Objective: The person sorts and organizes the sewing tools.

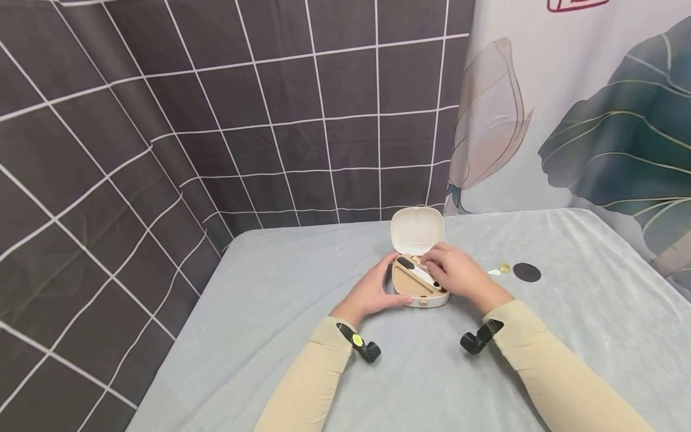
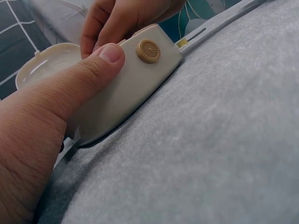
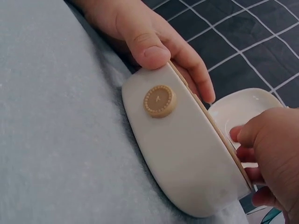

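Observation:
A small white box (image 1: 429, 302) with a tan inside stands on the cloth, its lid (image 1: 417, 231) raised at the back. On its front is a tan button-shaped knob (image 3: 159, 101). My left hand (image 1: 373, 289) grips the box's left side, thumb on the front wall (image 2: 110, 95). Diagonally across the inside lies a slim white tool with dark ends (image 1: 418, 273). My right hand (image 1: 456, 271) reaches over the right side, its bent fingers (image 3: 247, 154) down in the box. Whatever those fingertips touch is hidden.
To the right of the box lie a black disc (image 1: 526, 272), a small yellowish round piece (image 1: 504, 267) and a small white piece (image 1: 494, 272). A pale grey cloth (image 1: 259, 336) covers the table. Behind it hangs a dark grid-patterned curtain (image 1: 291, 144).

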